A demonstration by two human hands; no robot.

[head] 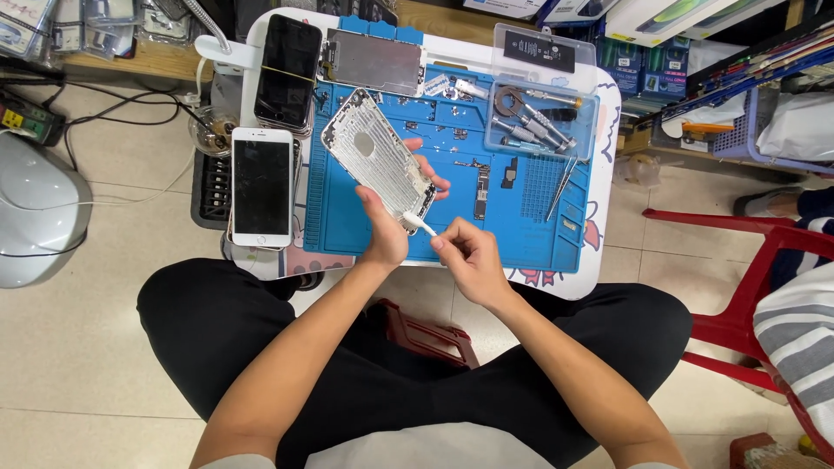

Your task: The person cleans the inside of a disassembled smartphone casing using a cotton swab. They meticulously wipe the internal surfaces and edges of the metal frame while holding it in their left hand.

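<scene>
My left hand (388, 227) holds a silver phone back housing (375, 156) tilted above a blue repair mat (521, 217), inner side up, fingers wrapped under its near end. My right hand (466, 256) pinches a small white tool (419, 225) whose tip touches the housing's near corner. On the mat beside the housing lie a narrow circuit board (480, 190), tweezers (563, 184) and small loose parts.
A white-framed phone (261, 185) and a black phone (289, 69) lie left of the mat, a screen assembly (373, 61) at the back. A clear tray (540, 120) holds screwdrivers. The small white table (603, 260) stands over my crossed legs. A red chair (747, 295) is right.
</scene>
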